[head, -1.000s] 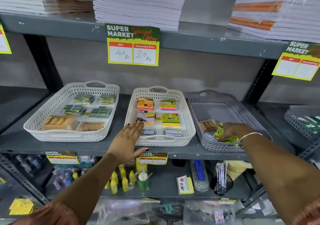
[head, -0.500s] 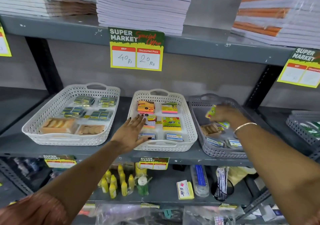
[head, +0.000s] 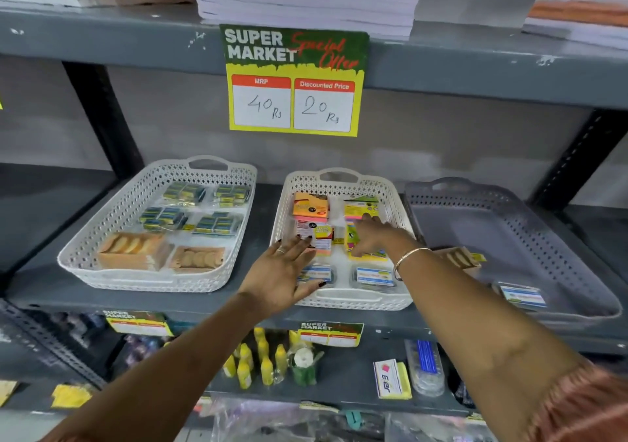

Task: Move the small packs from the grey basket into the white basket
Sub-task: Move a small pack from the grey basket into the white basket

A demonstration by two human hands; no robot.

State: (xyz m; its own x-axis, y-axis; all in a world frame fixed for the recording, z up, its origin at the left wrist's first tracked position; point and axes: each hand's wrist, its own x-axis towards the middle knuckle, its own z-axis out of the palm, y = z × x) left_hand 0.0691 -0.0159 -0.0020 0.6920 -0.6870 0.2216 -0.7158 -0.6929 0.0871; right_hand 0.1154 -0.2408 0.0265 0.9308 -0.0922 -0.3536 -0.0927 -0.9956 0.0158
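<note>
The middle white basket [head: 343, 302] on the grey shelf holds several small colourful packs, among them an orange pack [head: 309, 205]. My right hand [head: 373, 237] reaches into it from the right and grips a yellow-green pack [head: 351, 237], low over the other packs on the right side. My left hand [head: 285, 271] lies flat over the basket's front left corner, fingers spread and holding nothing. To the right stands the grey basket [head: 577, 271], with a brown pack [head: 458, 259] and a white-blue pack [head: 521, 295] near its front.
Another white basket [head: 102, 271] with green-blue and brown packs stands at the left. A yellow price sign [head: 294, 81] hangs from the shelf above, under stacked notebooks. Below, the lower shelf carries yellow bottles [head: 261, 360] and stationery.
My right hand lifted the yellow-green pack out of the grey basket and carried it left into the middle white basket. My left hand slid forward over that basket's front corner.
</note>
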